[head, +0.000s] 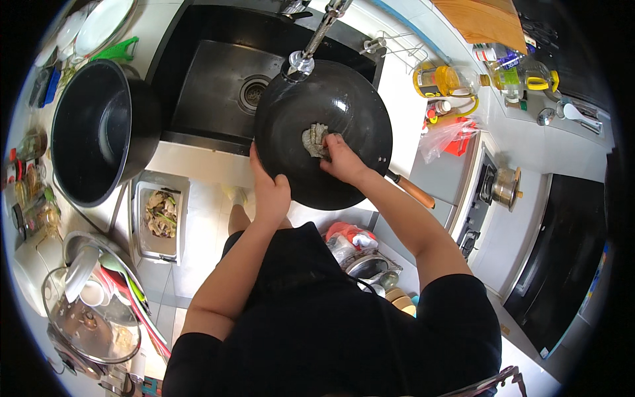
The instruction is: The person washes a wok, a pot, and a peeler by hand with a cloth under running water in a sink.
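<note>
A black wok [322,183] with a wooden handle [416,191] lies tilted across the right part of the sink and its front edge. My left hand [272,194] grips the wok's near-left rim, thumb up and fingers partly hidden behind it. In my right hand [345,160] is a crumpled grey-green scrubbing cloth [315,140], pressed against the wok's inner surface. Above the wok's far rim hangs the chrome faucet head [301,63]. The sink [213,89] is dark, and its drain [254,93] shows left of the wok.
A large black pot [89,134] stands left of the sink. Below it, a bin [183,223] holds food scraps. A glass lid [89,317] and a bowl of utensils sit at lower left. Oil bottles [441,82] and a gas stove [478,198] are on the right.
</note>
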`<act>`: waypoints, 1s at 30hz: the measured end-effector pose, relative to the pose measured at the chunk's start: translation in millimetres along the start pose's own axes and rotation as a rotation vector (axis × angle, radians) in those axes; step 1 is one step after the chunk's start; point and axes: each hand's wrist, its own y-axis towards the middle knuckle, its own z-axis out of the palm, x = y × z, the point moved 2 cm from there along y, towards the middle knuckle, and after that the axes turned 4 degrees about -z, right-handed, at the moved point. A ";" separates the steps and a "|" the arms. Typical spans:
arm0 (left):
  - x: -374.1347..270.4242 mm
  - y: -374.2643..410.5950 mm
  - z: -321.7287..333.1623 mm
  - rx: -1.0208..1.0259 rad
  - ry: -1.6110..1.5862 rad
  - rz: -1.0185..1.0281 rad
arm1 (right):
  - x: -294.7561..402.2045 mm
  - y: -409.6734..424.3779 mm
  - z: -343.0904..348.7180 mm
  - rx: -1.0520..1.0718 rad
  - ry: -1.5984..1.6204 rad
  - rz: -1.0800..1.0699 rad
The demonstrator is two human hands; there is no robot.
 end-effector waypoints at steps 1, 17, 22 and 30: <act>-6.9 -1.0 1.0 0.008 -0.014 -0.030 | -3.6 0.8 -0.1 0.006 0.043 -0.044; -9.4 -3.0 4.1 0.018 -0.016 -0.086 | -40.5 83.4 -20.4 -0.317 0.243 0.009; -5.1 0.2 -2.9 -0.009 -0.014 -0.057 | 82.4 30.9 27.7 0.015 0.089 -0.566; 4.6 0.0 -0.3 0.000 0.062 0.046 | 6.2 107.4 -11.8 -0.079 -0.331 -0.410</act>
